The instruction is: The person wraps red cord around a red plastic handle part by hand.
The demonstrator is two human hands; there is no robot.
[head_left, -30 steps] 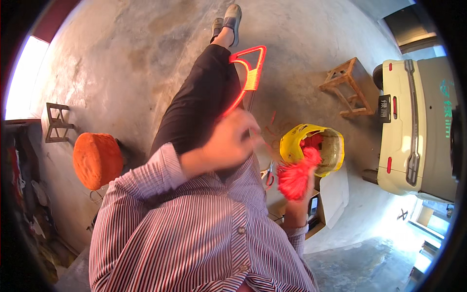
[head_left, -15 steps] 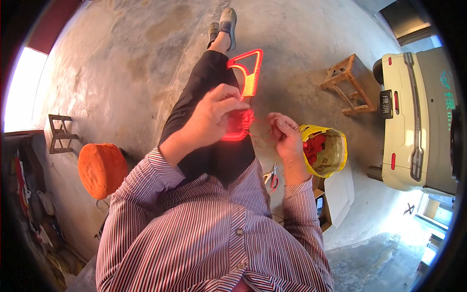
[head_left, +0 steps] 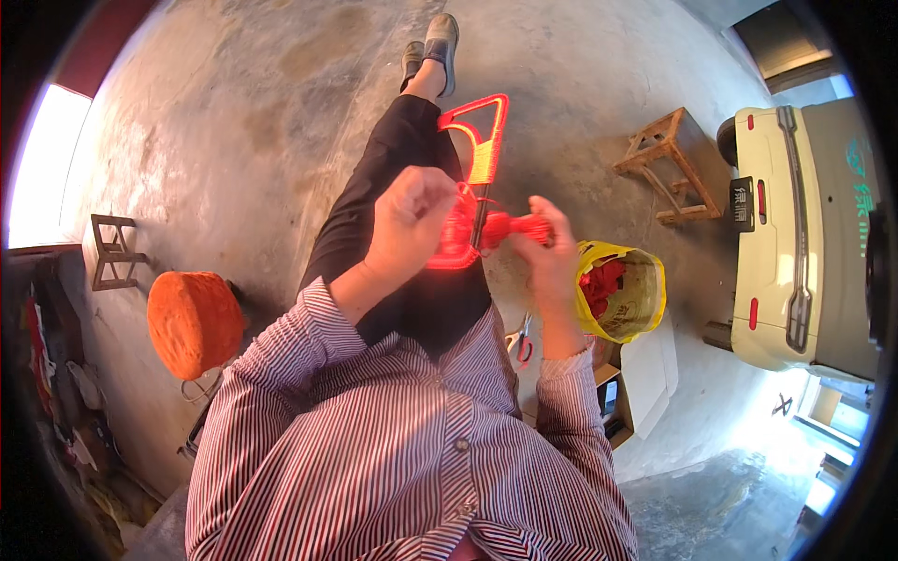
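Right of hands (head_left: 554,260), green lettering (head_left: 862,204)

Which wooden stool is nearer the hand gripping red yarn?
The wooden stool by the cream vehicle, nearer the right hand; the other stool stands far left, by the orange seat.

The bunch of red yarn (head_left: 528,227) has been brought from beside the yellow bag (head_left: 645,290) to the red frame (head_left: 483,161), where it is pinched by the right hand (head_left: 554,248). The left hand (head_left: 404,224) has been pulled back a little.
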